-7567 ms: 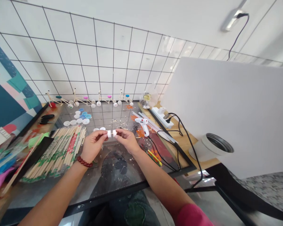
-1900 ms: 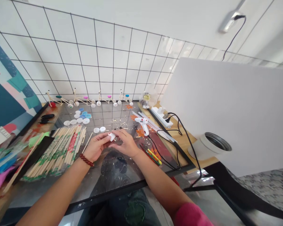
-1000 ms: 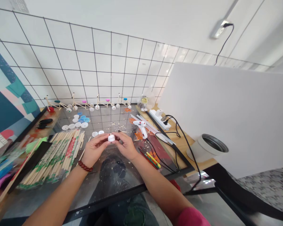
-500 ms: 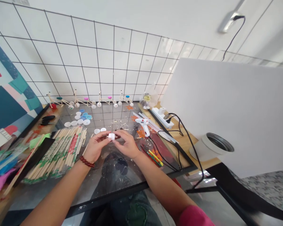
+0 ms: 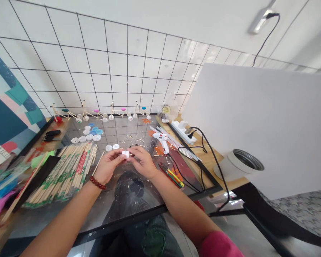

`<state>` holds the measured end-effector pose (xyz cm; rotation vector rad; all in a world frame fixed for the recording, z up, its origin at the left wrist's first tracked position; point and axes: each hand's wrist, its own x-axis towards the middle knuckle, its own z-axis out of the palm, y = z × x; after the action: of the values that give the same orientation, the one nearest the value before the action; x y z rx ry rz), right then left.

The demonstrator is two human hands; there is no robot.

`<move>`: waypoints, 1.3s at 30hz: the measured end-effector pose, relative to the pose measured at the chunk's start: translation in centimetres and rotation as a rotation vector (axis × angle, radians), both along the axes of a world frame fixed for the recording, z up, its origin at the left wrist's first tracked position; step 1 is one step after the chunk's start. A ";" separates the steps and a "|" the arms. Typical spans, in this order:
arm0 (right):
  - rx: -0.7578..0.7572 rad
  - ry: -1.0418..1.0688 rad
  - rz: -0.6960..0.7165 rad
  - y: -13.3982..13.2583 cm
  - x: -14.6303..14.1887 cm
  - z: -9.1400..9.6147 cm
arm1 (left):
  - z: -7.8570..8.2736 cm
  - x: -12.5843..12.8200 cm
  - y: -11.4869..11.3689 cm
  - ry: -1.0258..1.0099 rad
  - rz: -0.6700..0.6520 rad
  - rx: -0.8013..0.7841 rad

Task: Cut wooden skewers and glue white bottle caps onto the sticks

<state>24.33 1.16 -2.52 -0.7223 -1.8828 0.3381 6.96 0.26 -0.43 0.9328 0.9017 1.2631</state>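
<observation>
Between my fingertips, above the middle of the glass tabletop, is a white bottle cap (image 5: 125,154). My left hand (image 5: 108,166), with a beaded bracelet at the wrist, pinches it from the left. From the other side, the thumb and fingers of my right hand (image 5: 143,162) close on it too. Two white caps (image 5: 112,147) lie on the glass just beyond the left fingers. A thin wooden stick (image 5: 98,162) rests beside my left hand. To the right of my right hand lies a white glue gun (image 5: 162,142).
Several small stick-and-cap models (image 5: 92,113) stand along the back edge. Bundled chopsticks (image 5: 61,175) lie at left, near white and blue caps (image 5: 95,131). On the right are glue sticks (image 5: 176,144), a yellow cutter (image 5: 176,177), a power strip (image 5: 183,132), cables and a container (image 5: 238,166).
The white cap has turned slightly between my fingers, and both hands stay closed on it. The whole view has shifted a little.
</observation>
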 end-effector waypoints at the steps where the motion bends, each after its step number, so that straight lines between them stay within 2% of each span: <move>1: 0.026 -0.015 -0.004 0.1 0.0 -0.1 | 0.0 -0.1 0.0 0.003 -0.018 -0.006; 6: 0.099 -0.056 0.000 0.5 0.1 -0.8 | 0.0 -0.3 0.0 -0.009 -0.047 -0.017; 12: 0.029 -0.052 0.044 0.4 0.0 -0.7 | 0.2 -0.7 0.2 -0.042 -0.073 -0.117; 17: -0.042 0.019 0.003 0.1 -0.5 -0.5 | 0.4 -0.6 0.2 -0.140 -0.067 -0.209; 23: -0.009 -0.013 -0.025 -0.1 -0.5 -0.3 | 0.4 0.1 -0.4 -0.131 -0.137 -0.282; 29: 0.014 -0.060 0.044 0.1 -0.1 -0.1 | 0.4 -0.1 -0.3 -0.131 -0.175 -0.268; 34: -0.011 -0.058 0.013 0.0 0.1 0.0 | 0.4 -0.3 0.0 -0.108 -0.129 -0.247; 39: -0.019 -0.025 0.013 0.1 0.2 0.2 | 0.5 -0.2 -0.1 -0.130 -0.143 -0.259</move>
<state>24.55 1.25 -2.35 -0.7305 -1.9106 0.3574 6.72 0.13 0.08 0.6894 0.8574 1.0437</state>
